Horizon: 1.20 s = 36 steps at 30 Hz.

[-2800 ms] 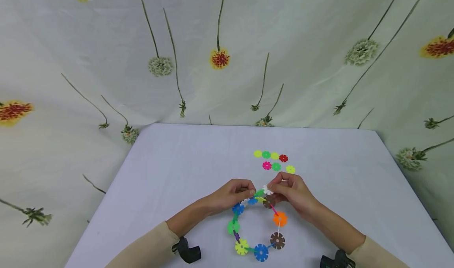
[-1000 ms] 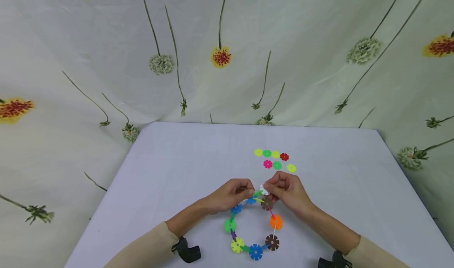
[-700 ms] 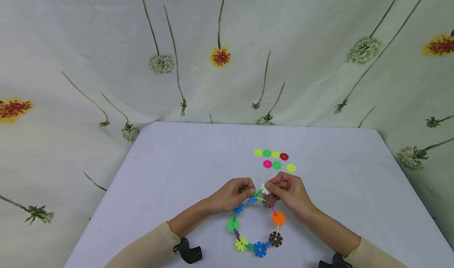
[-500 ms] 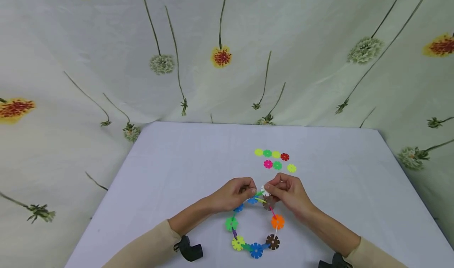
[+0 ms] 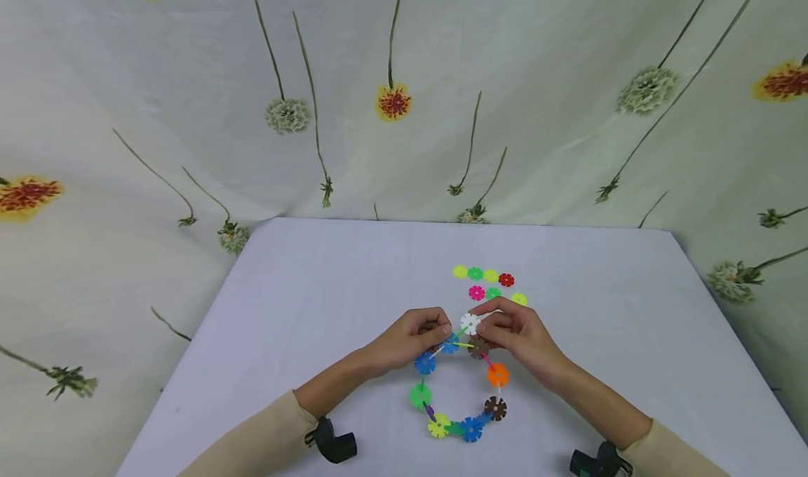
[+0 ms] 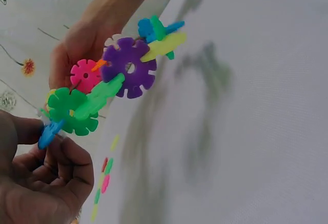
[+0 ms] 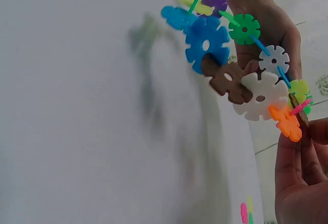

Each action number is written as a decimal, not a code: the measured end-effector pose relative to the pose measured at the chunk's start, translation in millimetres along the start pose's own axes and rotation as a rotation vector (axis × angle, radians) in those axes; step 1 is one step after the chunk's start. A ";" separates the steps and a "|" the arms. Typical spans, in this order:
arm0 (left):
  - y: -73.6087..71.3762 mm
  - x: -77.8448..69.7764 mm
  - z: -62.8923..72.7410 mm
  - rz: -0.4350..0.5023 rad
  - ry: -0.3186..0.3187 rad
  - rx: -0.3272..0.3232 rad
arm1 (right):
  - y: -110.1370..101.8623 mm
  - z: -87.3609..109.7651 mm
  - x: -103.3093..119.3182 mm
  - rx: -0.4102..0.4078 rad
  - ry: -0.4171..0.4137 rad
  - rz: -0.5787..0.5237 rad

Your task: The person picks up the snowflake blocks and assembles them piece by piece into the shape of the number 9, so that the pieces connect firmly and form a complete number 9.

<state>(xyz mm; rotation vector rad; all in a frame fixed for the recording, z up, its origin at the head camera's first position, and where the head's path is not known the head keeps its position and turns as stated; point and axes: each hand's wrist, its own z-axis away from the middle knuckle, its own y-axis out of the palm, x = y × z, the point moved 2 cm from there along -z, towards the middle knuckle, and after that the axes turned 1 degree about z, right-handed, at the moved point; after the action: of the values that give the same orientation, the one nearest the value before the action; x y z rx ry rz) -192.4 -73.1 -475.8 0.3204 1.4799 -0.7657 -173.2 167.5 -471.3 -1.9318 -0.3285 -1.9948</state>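
Note:
A ring of colourful interlocking plastic discs [image 5: 420, 396] hangs upright between both hands above the table. My left hand [image 5: 410, 340] pinches it at a blue disc [image 6: 50, 133], between thumb and fingers, at the ring's upper left. My right hand [image 5: 520, 337] pinches a brown disc [image 7: 300, 108] at the upper right, its index finger reaching over a white disc [image 5: 470, 323]. That white disc sticks up above the ring, joined to a green disc [image 5: 461, 332]. A yellow disc [image 5: 463, 345] bridges the blue and brown ones. Fingertips hide parts of the held discs.
Several loose discs lie in two short rows behind the hands, among them a red disc [image 5: 506, 280] and a pink disc [image 5: 476, 292]. A white cloth covers the table [image 5: 328, 273]. A flower-printed curtain [image 5: 353, 154] hangs behind it.
The ring's lower part has swung up and slightly right. The right index finger has straightened away from the white disc, which shows more fully now. Both hands have risen slightly.

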 end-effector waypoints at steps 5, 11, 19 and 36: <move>1.6 -5.6 -3.0 0.084 0.022 -0.001 | 2.1 -1.9 -1.2 0.013 -0.020 0.008; 3.6 -5.7 -10.7 0.097 0.039 -0.031 | 12.0 -6.1 -1.7 0.049 0.024 -0.009; 1.9 -4.4 -12.9 0.050 0.007 -0.087 | 10.3 -10.7 -3.9 0.046 0.047 0.013; -7.9 3.9 -2.7 0.135 -0.092 -0.122 | -58.2 -44.3 -24.8 -0.271 0.033 0.519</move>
<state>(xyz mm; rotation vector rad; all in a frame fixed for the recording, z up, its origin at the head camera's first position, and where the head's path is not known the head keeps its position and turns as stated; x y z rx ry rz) -199.8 -78.2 -477.9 0.2857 1.3968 -0.5721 -236.7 205.2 -493.9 -1.8807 0.4339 -1.7800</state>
